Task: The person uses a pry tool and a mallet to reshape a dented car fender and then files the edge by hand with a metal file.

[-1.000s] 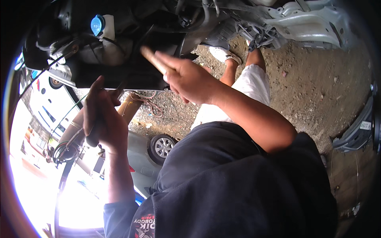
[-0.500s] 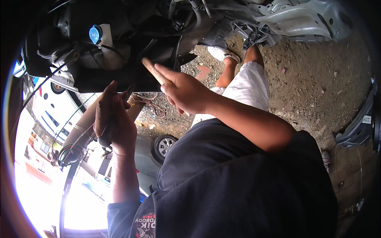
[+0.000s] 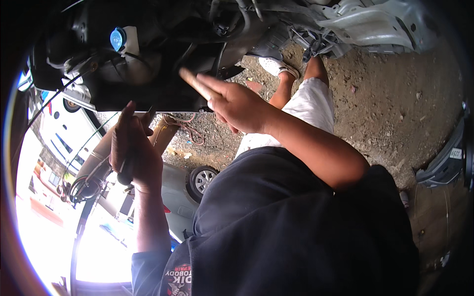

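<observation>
My right hand (image 3: 243, 109) is closed around a light brown wooden stick (image 3: 196, 85), which tilts up and left toward the dark front of a car. The stick's far end is blurred against the black parts. To the lower left, my left hand (image 3: 137, 153) is raised with its fingers closed around a dark-handled tool (image 3: 125, 172). The handle's rounded end shows below the palm; a thin dark tip (image 3: 150, 111) pokes out above the fingers. Both hands are just short of a black panel's lower edge (image 3: 163, 102). Above it, a white fluid reservoir (image 3: 131, 41) carries a blue cap (image 3: 117, 39).
A person in white shorts (image 3: 308, 111) stands close on the right, near a bare metal body panel (image 3: 375, 23). Hoses (image 3: 195, 133) lie on gravel ground. A silver car's wheel (image 3: 202, 181) is beyond my body; a detached bumper (image 3: 447, 158) sits far right.
My hands have moved slightly apart: the left one a little to the left, the right one, with the wooden stick, a little right and up. Both grips stay the same.
</observation>
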{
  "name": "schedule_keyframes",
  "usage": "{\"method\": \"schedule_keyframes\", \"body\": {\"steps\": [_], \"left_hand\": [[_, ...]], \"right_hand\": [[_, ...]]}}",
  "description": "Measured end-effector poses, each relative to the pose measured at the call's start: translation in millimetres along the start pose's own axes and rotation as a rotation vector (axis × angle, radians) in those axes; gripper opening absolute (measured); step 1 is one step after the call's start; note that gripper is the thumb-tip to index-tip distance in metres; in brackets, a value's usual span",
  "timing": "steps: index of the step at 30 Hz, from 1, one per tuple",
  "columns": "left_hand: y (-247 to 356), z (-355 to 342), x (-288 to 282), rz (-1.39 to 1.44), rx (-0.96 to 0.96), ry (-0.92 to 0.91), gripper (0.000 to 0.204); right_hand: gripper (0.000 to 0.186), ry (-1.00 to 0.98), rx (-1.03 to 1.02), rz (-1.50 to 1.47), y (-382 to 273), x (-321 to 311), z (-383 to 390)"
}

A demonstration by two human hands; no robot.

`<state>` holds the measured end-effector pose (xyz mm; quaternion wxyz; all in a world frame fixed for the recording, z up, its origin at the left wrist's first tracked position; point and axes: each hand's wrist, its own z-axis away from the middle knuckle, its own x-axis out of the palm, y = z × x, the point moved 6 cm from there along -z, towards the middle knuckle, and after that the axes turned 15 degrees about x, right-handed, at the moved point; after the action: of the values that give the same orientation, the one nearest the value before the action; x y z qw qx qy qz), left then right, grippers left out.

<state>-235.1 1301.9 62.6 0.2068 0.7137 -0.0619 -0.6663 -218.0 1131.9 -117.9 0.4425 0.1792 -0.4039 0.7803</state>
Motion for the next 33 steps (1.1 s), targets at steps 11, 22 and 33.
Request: {"method": "schedule_keyframes", "body": {"steps": [11, 22, 33], "left_hand": [[-3.5, 2.2, 5.5, 0.076, -0.011, 0.042, 0.028], [17.2, -7.4, 6.4, -0.134, 0.09, -0.024, 0.027], [8.9, -6.4, -2.2, 0.029, 0.06, 0.086, 0.027]], "right_hand": [[0.064, 0.33, -0.465, -0.14, -69.9, -35.7, 56.3], [0.068, -0.035, -0.042, -0.004, -20.9, 13.9, 12.7], [0.067, 0.262, -0.36, -0.159, -53.9, -34.6, 33.3]]}}
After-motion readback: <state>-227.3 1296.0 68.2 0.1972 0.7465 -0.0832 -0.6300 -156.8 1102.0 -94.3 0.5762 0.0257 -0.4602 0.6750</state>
